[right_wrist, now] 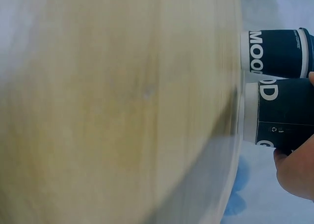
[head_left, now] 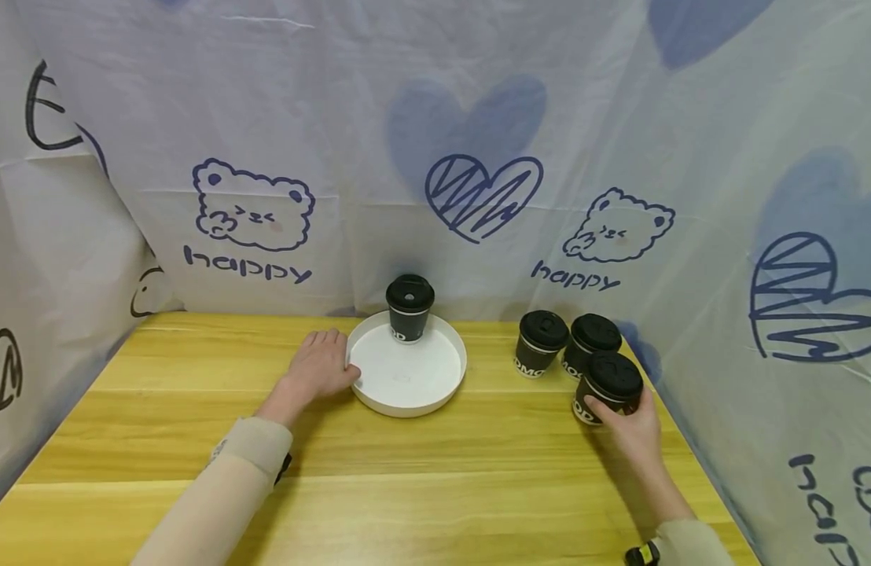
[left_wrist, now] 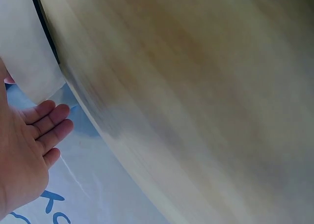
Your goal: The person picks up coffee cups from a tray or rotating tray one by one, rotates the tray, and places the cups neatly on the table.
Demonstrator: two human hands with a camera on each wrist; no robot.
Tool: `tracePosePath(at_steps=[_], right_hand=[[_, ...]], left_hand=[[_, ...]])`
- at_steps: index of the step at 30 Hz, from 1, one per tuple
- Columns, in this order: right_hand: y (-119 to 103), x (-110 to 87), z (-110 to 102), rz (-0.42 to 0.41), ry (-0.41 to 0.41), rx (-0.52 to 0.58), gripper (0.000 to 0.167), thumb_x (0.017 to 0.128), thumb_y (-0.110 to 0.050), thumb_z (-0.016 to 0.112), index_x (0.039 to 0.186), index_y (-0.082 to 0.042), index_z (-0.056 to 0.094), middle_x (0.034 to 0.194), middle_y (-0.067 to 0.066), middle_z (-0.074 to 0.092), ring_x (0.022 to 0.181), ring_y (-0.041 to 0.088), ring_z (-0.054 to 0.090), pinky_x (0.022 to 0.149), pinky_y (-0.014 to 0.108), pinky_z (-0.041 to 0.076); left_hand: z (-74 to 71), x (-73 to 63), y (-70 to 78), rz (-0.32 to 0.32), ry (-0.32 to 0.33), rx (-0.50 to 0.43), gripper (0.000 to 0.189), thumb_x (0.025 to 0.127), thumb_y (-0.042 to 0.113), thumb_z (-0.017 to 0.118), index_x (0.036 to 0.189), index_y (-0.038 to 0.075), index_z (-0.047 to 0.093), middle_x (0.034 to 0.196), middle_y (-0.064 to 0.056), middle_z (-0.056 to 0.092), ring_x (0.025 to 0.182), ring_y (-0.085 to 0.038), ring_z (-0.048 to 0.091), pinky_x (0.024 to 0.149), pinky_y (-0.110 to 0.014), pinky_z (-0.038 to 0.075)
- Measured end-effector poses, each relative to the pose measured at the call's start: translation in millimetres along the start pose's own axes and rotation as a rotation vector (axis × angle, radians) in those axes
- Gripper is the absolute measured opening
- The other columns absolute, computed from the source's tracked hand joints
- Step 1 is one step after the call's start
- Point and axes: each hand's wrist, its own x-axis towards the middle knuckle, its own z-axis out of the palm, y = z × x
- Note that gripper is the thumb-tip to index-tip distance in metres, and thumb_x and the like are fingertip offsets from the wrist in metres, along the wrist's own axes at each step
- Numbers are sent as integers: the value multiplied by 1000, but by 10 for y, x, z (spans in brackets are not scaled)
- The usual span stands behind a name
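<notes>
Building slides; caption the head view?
Left hand at round white tray holding lidded paper cup; right hand grips another cup.

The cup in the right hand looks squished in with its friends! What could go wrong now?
The cup in the right hand is very close to the cup behind it, so moving it sideways or back might knock that one over.

The right hand grips it low, under the lid, so it could perhaps tip if lifted crookedly.

The left hand is at the rim of the tray; a hard push might wobble the cup on it.
</notes>
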Motion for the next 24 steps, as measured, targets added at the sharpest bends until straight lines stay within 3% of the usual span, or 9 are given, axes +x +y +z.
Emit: tracePosePath(at_steps=[24], right_hand=[[138,105,-105,48,54,-37,98,88,-21,83,162,-2,22,155,25,42,142,39,45,116,50,40]], left_hand=[[10,14,-29,4,5,16,62,90,37,60,128,-12,53,125,-26,57,124,-46,50,117,-57,33]])
